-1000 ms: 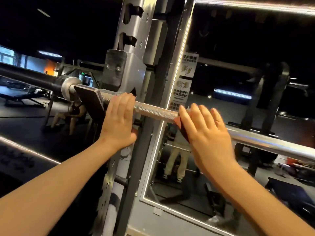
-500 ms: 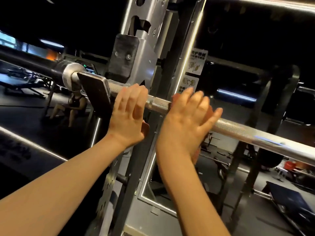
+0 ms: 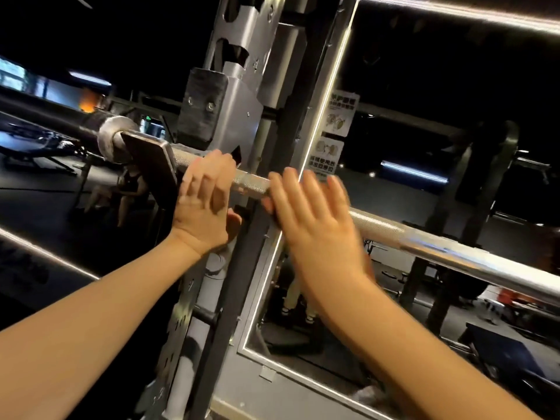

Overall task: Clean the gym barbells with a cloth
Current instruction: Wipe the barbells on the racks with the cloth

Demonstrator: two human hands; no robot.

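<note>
A steel barbell [image 3: 424, 237] with a knurled shaft lies across a rack, slanting from the upper left down to the right. My left hand [image 3: 206, 204] holds the shaft just right of the rack hook, its fingers hooked over the top and its thumb underneath. My right hand [image 3: 315, 219] is blurred with motion. Its straight, spread fingers press a dark reddish cloth [image 3: 270, 212] against the shaft, a short way right of my left hand. Only the cloth's left edge shows from under the palm.
The silver rack upright [image 3: 242, 86] and its dark hook plate [image 3: 151, 165] stand directly behind my left hand. The bar's collar [image 3: 116, 137] and sleeve run off to the left. A lit mirror frame [image 3: 321, 137] with notice stickers is behind the bar. Benches stand on the dark floor.
My right hand slid left along the bar with the cloth toward my left hand, and has now started back to the right. My left hand stayed in place on the bar.
</note>
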